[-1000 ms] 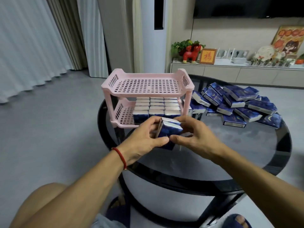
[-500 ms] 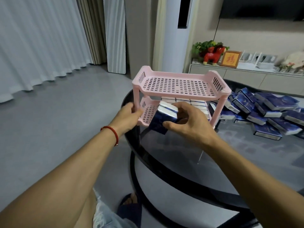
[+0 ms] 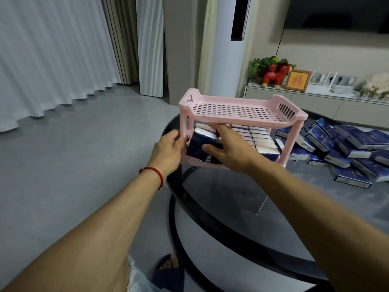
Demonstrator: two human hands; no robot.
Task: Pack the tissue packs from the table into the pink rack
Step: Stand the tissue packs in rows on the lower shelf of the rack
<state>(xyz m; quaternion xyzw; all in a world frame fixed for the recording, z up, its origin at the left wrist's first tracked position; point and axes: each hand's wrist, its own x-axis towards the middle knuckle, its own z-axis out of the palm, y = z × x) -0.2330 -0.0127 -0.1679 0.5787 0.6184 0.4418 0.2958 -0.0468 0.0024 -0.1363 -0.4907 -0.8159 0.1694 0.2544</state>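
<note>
The pink two-tier rack (image 3: pixel 235 109) stands near the left edge of the round dark glass table (image 3: pixel 242 199). Its top shelf is bare; its lower shelf holds rows of blue and white tissue packs (image 3: pixel 260 140). My right hand (image 3: pixel 229 146) grips a dark blue tissue pack (image 3: pixel 200 144), upright at the left front opening of the lower shelf. My left hand (image 3: pixel 168 150), with a red string at the wrist, holds the rack's front left post. A pile of loose tissue packs (image 3: pixel 345 148) lies on the table to the right of the rack.
Grey floor lies left of the table, with white curtains beyond. A low cabinet at the back right carries a red toy horse (image 3: pixel 275 74), a plant and a framed picture (image 3: pixel 297 81). A foot in a dark slipper (image 3: pixel 168 270) shows under the table's edge.
The view has swung left. My left hand let go of the pack and took the rack's left post. My right hand carried the pack forward into the lower shelf opening.
</note>
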